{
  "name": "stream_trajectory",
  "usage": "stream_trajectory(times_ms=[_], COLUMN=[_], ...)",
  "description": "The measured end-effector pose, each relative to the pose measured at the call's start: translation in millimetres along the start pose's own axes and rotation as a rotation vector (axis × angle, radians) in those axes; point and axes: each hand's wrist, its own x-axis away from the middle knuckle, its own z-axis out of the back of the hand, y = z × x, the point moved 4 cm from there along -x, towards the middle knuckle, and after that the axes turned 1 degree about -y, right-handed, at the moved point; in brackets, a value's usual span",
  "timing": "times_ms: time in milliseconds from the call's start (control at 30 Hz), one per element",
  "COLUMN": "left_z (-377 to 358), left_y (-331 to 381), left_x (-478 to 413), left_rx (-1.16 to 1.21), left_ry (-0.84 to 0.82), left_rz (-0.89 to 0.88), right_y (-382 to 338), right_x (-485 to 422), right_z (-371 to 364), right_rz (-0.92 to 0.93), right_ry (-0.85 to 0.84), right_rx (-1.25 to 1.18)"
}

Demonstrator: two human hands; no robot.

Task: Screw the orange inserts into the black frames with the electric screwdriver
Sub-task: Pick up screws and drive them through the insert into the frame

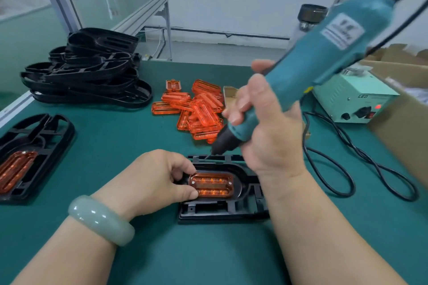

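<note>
A black frame (222,211) lies on the green mat in front of me, with an orange insert (212,185) seated in its recess. Two screws show on the insert, one at each end. My left hand (155,178) pinches the insert's left end between thumb and fingers. My right hand (266,132) grips the teal electric screwdriver (308,71), tilted, its black tip (209,155) hovering just above the frame's far edge, off the insert.
A pile of loose orange inserts (196,109) lies behind the frame. Stacked black frames (88,69) stand at the back left. A frame with an insert (27,157) rests at the left edge. The screwdriver's power box (354,97), its cables (347,164) and cardboard boxes (403,71) fill the right.
</note>
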Motion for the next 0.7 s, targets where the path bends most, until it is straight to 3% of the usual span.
stream_trajectory(times_ms=[200,300,400,500,567,700], left_z=[1.7,6.2,6.8,-10.3,-20.8,-29.6], left_y=[0.6,6.0,23.8,41.9,45.7,49.1], left_x=[2.3,6.7,13.8,18.0,19.2,24.2], left_rx=[-0.006,-0.003,0.041,-0.041,-0.116,-0.241], left_ry=[0.009,0.107,0.183,0.029,-0.021,0.056], left_rz=[-0.007,-0.048,-0.191,-0.338,-0.363,-0.414], right_y=[-20.1,-23.2,-22.4,-20.0,-18.6,-19.1], right_x=[0.0,7.8,13.9,15.4,16.0,16.6], right_z=[44.0,62.4,77.1,84.8,87.2,87.8], right_rz=[0.015,0.038,0.051,0.016,-0.004,0.003], right_ry=[0.27,0.345,0.388,0.407,0.406,0.409], right_rx=[-0.038,-0.011,-0.032,-0.105,-0.15,-0.168])
